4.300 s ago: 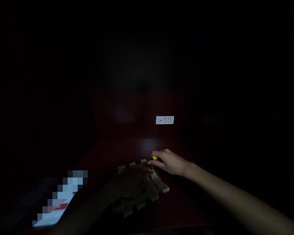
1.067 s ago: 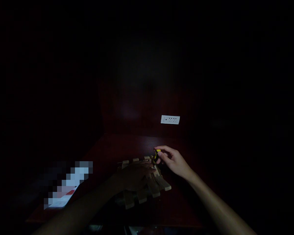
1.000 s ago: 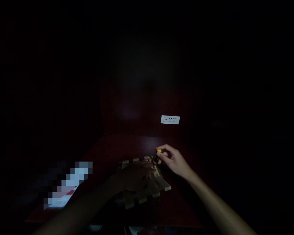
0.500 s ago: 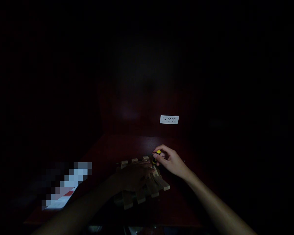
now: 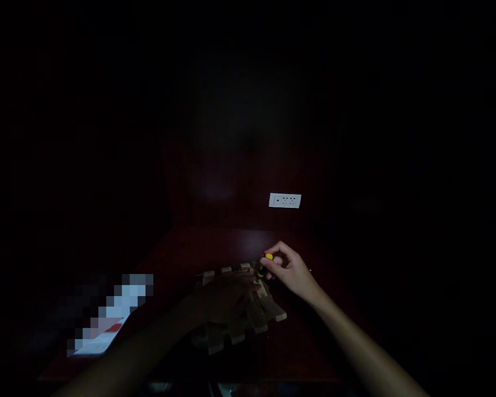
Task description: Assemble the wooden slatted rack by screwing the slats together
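Observation:
A slatted wooden piece (image 5: 259, 318) lies on the dark red table (image 5: 215, 240), its slats spread like a fan. My left hand (image 5: 227, 295) rests flat across it with the fingers stretched toward the right, in deep shadow. At its right end my right hand (image 5: 287, 267) grips a short yellow and black screwdriver (image 5: 268, 257) between thumb and fingers. The screwdriver stands nearly upright, its lower end at the slat beside my left fingertips. Its tip is too small to make out.
On the left of the table lies a bright flat item (image 5: 93, 344), partly pixelated. A white socket plate (image 5: 285, 200) is on the dark wall behind the table. Pale objects show dimly below the table's front edge. Much of the surroundings is black.
The fingers of my right hand have shifted slightly to the right and up around the screwdriver's handle, showing more of its yellow top. My left hand stays on the wooden piece.

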Demonstrator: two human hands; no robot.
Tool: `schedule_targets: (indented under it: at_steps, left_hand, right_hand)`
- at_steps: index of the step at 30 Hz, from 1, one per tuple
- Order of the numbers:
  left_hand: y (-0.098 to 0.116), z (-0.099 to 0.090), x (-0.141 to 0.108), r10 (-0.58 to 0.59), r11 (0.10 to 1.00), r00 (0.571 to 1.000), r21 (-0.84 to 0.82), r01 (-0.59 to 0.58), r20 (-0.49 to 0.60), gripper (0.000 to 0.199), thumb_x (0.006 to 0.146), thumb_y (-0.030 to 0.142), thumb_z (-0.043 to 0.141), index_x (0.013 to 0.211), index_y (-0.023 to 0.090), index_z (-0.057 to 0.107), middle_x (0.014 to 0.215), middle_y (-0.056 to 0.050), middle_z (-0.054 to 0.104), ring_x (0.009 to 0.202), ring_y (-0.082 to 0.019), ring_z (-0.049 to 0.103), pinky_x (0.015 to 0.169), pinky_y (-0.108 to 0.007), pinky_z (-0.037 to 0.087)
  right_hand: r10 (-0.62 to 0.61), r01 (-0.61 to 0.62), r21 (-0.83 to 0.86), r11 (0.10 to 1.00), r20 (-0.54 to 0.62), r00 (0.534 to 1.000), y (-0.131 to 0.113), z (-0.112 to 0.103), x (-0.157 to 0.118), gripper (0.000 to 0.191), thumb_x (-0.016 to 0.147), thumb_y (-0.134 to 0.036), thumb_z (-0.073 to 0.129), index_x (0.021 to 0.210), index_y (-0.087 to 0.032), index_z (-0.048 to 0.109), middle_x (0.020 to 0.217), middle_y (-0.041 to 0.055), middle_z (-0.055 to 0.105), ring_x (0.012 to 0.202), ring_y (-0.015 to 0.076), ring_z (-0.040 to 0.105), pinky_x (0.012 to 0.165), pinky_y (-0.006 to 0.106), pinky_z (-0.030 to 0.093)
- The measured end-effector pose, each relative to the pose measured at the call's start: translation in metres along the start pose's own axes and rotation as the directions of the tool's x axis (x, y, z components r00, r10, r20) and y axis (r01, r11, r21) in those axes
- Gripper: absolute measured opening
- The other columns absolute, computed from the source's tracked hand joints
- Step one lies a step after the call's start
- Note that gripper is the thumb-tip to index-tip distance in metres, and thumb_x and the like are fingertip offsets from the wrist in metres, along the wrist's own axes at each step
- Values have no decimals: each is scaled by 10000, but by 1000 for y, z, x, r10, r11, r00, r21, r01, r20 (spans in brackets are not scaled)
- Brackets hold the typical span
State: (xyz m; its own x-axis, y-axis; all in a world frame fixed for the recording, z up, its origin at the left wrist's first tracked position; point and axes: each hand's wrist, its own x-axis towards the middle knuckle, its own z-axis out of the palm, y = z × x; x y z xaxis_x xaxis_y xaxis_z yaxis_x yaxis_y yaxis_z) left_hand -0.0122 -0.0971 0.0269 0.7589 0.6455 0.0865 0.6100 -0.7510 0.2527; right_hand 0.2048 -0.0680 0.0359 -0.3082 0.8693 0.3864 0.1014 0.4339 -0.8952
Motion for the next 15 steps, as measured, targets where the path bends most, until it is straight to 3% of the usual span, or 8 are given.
schedule_targets:
  at_steps: [4, 9, 15]
  left_hand:
    - [-2, 2, 0, 22, 999, 1000, 25, -22, -10, 454, 927, 218, 442, 1380, 209, 468, 1497, -83, 386, 1375, -232, 360, 1133, -418, 296]
    - [0, -1, 0, 43, 998, 999, 52, -42, -13, 450, 933, 235, 413, 1378, 204, 473, 1494, -92, 389, 1381, -229, 350, 1136, -417, 288]
    - [5, -6, 1, 47, 999, 998, 27, -46, -32, 450, 921, 230, 425, 1366, 213, 490, 1465, -84, 436, 1347, -240, 403, 1122, -416, 319]
  right_hand:
    - [1, -3, 48, 999, 29, 1000, -3, 3, 1, 279, 838, -432, 638, 929, -212, 492, 944, 25, 650, 566, 96, 606, 484, 215, 433]
    - [-4, 8, -29, 1000, 117, 993, -7, 2, 0, 283, 883, -447, 575, 996, -187, 582, 725, -4, 617, 593, 120, 600, 530, 234, 444]
    - [-6, 19, -67, 998, 185, 983, -10, -3, -4, 415, 961, -439, 426, 1254, -186, 575, 746, 31, 676, 669, 148, 626, 633, 287, 495]
